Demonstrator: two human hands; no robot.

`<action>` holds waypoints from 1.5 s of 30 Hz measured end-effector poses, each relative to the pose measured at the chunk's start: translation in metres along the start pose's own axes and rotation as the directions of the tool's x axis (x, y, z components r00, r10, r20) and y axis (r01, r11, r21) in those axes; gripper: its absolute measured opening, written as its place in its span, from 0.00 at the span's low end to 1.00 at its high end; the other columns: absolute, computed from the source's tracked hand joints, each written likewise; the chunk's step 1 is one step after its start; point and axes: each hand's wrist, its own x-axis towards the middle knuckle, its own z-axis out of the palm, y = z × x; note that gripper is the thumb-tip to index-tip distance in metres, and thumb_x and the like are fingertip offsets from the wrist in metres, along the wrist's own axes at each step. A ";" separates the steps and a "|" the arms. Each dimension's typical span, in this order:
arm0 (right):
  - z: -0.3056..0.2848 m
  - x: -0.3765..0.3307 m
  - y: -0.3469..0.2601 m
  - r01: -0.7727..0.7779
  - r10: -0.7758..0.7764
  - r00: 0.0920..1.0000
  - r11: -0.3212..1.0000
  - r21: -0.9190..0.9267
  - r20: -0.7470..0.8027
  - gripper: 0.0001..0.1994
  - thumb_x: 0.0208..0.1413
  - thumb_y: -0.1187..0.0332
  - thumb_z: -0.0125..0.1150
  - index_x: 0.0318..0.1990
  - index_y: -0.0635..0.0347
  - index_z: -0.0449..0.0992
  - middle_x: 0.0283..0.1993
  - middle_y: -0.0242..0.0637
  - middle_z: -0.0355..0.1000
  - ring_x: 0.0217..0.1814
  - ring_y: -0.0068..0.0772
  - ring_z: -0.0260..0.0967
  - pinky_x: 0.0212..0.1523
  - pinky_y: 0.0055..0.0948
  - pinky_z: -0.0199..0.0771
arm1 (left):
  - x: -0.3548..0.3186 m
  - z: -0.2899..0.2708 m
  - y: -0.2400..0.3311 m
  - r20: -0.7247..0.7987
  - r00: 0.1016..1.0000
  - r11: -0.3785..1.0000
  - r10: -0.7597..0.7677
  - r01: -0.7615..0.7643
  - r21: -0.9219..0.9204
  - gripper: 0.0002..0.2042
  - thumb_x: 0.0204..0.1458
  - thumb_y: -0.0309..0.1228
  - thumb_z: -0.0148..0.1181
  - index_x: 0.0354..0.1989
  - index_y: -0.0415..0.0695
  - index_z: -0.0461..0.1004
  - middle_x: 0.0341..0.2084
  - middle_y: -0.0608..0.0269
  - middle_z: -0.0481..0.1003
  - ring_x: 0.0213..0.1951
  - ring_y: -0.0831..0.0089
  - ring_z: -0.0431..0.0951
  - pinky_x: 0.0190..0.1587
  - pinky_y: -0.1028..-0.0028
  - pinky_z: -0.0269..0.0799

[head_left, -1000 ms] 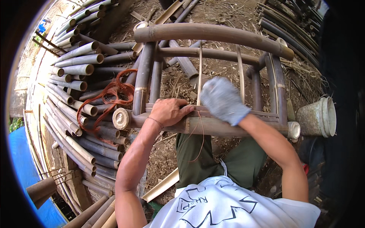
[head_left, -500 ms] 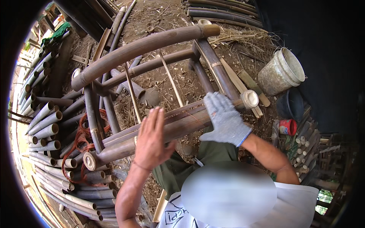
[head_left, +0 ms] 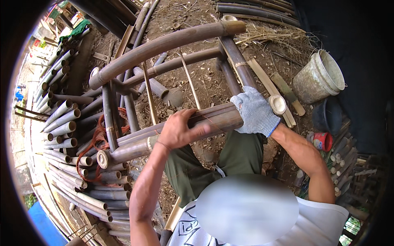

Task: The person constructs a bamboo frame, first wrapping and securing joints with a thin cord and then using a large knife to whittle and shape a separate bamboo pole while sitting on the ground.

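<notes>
A brown bamboo frame [head_left: 164,43] stands in front of me, its curved top pole on the far side and a thick front pole [head_left: 131,153] nearest me. Thin dark bamboo strips [head_left: 141,133] lie along the front pole. My left hand [head_left: 179,130], bare, rests over strips and pole near the middle, fingers bent over the far edge and thumb stretched along the near side. In a grey knit glove, my right hand [head_left: 255,111] wraps the pole close to its right end [head_left: 278,105]. Two pale slim rods [head_left: 189,78] cross the frame's opening.
Cut bamboo poles [head_left: 65,131] are stacked at the left, with tangled reddish cord [head_left: 98,137] beside them. At the right stand a dirty white bucket [head_left: 316,80], a dark bucket [head_left: 327,117] and a red container [head_left: 323,142]. Split bamboo pieces [head_left: 269,88] lie on the ground.
Both hands have come down from flat, stretched fingers to a bent hold on the front pole and strips. The whole scene has shifted slightly right in view.
</notes>
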 end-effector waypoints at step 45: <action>-0.018 0.013 -0.083 0.205 -0.149 0.921 0.971 -0.123 0.360 0.07 0.54 0.69 0.54 0.31 0.63 0.75 0.28 0.50 0.75 0.32 0.53 0.76 0.35 0.48 0.77 | 0.031 -0.017 -0.012 0.338 0.885 0.945 -0.320 0.274 0.175 0.18 0.59 0.48 0.52 0.53 0.57 0.80 0.53 0.57 0.79 0.57 0.53 0.76 0.59 0.44 0.60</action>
